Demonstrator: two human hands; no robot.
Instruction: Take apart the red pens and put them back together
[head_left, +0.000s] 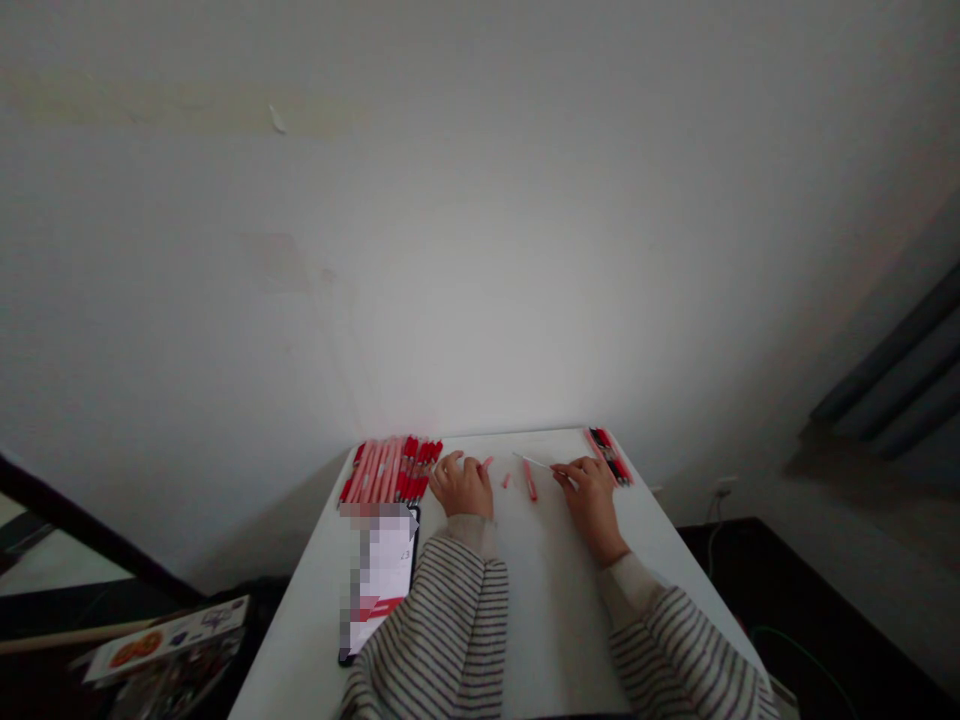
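My left hand [461,488] is closed, with curled fingers, on a small pink pen part [487,463] that sticks out beside the index finger. Between thumb and fingertips, my right hand [591,497] pinches a thin whitish pen refill [534,462], which points to the left. On the tabletop between both hands lie a pink pen barrel [531,483] and a smaller pink piece [505,480]. Just left of my left hand is a row of pink and red pens [386,470], side by side. Several more pens [611,458], red, black and pink, lie beyond my right hand.
A phone [390,565] with a lit, partly blurred screen lies on the white table [559,600] by my left forearm. The table's far edge meets the wall [480,300]. Printed packaging [169,640] is down at the left; a cable [716,510] hangs at the right.
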